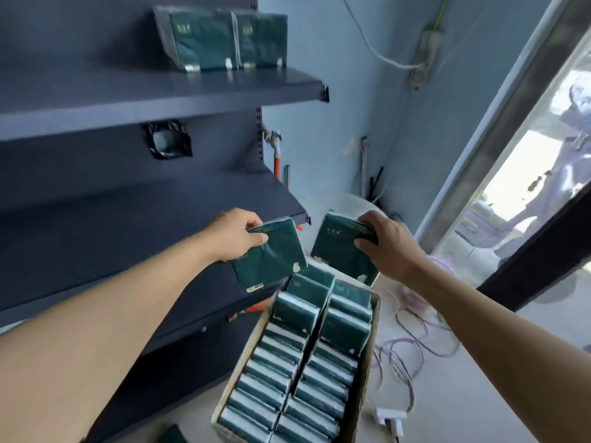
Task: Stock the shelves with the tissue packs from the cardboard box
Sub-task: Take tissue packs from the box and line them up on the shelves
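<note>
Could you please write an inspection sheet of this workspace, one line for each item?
Surface: dark shelves; the middle one bare where visible.
Job's things: two tissue packs stand on the top shelf; cardboard box on the floor holds two rows of packs.
Clutter: white plug on the floor beside the box.
Grippers: left hand grips one pack; right hand grips another pack, both above the box.
Cables: loose cords on the floor; white cable on the wall.
Surroundings: blue wall, glass door at right.
</note>
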